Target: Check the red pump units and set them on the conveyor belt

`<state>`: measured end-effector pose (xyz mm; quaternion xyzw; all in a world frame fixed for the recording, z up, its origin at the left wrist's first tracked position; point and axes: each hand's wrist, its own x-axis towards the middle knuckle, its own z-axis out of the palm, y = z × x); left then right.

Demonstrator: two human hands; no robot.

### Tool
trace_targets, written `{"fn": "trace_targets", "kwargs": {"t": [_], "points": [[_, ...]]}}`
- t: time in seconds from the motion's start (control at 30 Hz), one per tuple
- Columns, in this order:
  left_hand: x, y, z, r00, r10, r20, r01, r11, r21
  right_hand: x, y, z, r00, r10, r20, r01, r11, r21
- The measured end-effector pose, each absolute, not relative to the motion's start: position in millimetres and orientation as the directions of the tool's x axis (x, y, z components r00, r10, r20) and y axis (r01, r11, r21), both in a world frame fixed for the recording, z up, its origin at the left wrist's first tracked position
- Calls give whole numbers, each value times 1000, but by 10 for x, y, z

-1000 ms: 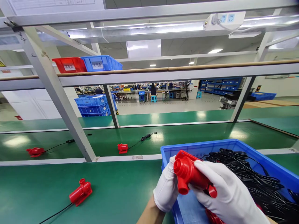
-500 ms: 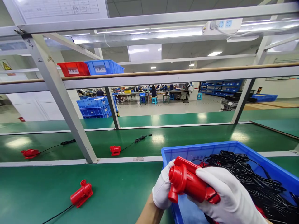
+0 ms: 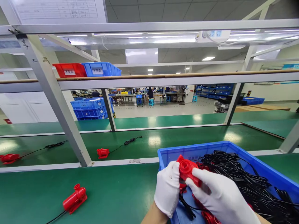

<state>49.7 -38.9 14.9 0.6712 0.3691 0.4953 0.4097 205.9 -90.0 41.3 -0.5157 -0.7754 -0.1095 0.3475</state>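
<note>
Red pump (image 3: 190, 174) is glossy, with a round, ringed opening (image 3: 185, 166).

The left hand (image 3: 167, 188) and right hand (image 3: 219, 191) partly hide the red pump (image 3: 187, 167) between them. The picture's edges cut off the blue bin (image 3: 170, 154) and the leftmost pump (image 3: 9, 158). Writing on the paper sheet (image 3: 58, 9) is too small to read.

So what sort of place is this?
Probably a factory assembly floor: red pump-like parts lie spaced along green benches, a blue bin holds heaped black cables, and a person sits by distant worktables.
</note>
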Motion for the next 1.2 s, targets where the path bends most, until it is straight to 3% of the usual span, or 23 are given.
{"fn": "trace_targets", "kwargs": {"t": [0.1, 0.17, 0.23, 0.33, 0.43, 0.5, 0.6, 0.73, 0.9, 1.07, 1.2], "points": [[403, -326, 186, 263, 889, 374, 114, -413, 903, 2250, -707, 640, -25, 901, 433, 840, 254, -480], [286, -271, 248, 209, 904, 372, 76, -395, 916, 2498, -493, 902, 40, 929, 367, 839, 168, -517], [135, -210, 332, 132, 924, 360, 13, -365, 931, 2800, -237, 1259, 74, 914, 400, 902, 110, -417], [-106, -127, 459, 45, 934, 354, -56, -351, 935, 3224, 168, 1882, 129, 806, 578, 992, -93, -91], [-302, -69, 521, -21, 930, 366, -82, -367, 927, 3442, 552, 2355, 124, 687, 716, 973, -225, 47], [-392, -42, 521, -51, 928, 368, -95, -372, 924, 3424, 804, 2446, 101, 707, 700, 968, -233, 96], [-474, -11, 497, -73, 927, 368, -104, -374, 921, 3191, 1201, 2183, 48, 854, 519, 977, -148, 153], [-532, 19, 475, -76, 931, 358, -101, -364, 926, 2717, 1727, 1368, -16, 993, 120, 988, -3, 157], [-579, 43, 459, -72, 939, 336, -92, -342, 935, 2216, 2127, 454, -107, 938, -330, 982, 151, 111], [-643, 115, 428, -57, 944, 326, -106, -331, 938, 1917, 2255, 105, -201, 858, -472, 964, 259, 61], [-675, 139, 421, -26, 937, 347, -132, -348, 928, 1872, 2213, 202, -272, 875, -400, 947, 318, 51]]}}
